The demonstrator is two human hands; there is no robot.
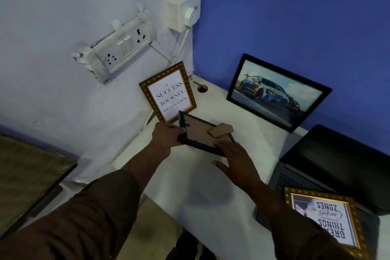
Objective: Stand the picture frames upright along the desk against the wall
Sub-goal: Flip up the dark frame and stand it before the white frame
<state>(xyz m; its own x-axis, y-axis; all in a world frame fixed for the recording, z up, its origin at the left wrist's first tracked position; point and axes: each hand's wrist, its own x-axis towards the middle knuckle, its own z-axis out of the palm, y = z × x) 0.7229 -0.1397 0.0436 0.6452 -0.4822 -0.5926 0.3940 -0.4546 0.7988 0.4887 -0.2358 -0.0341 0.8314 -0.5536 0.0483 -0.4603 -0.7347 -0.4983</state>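
Note:
A dark blue frame is held just above the white desk, back side up, its brown backing and stand flap showing. My left hand grips its left edge. My right hand rests on its lower right corner, fingers spread. A gold frame reading "Success is a Journey" stands upright against the left wall. A black frame with a car picture leans against the blue wall. Another gold frame with "Great Things" text lies flat at the lower right, partly on the laptop.
An open black laptop sits at the right of the desk. A cable hole is in the desk corner. A switch panel and a plugged socket box hang on the left wall, with a cable running down.

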